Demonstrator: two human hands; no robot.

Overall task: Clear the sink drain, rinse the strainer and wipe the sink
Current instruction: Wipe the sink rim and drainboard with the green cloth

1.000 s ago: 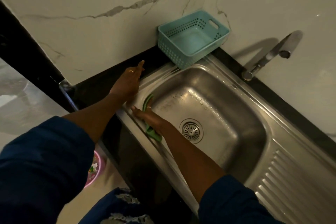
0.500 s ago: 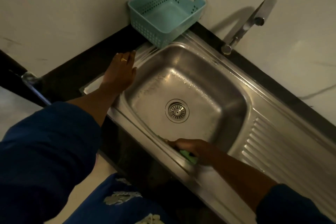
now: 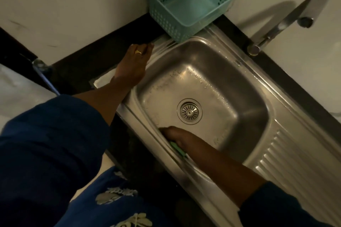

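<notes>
I see a rectangular stainless-steel sink (image 3: 212, 83) set into the counter, lying at a slant across my view. Its basin is wet, with beads of water along the far and left walls. A ribbed steel drainboard (image 3: 287, 155) belongs to the same piece and lies on the basin's right side. A round, slotted metal strainer (image 3: 189, 111) sits seated in the drain at the middle of the basin floor, level, with nothing on it. A small green scrub cloth (image 3: 177, 148) lies against the near wall of the basin, just below the rim. The right hand (image 3: 177, 134) presses on it, so only one edge shows.
</notes>
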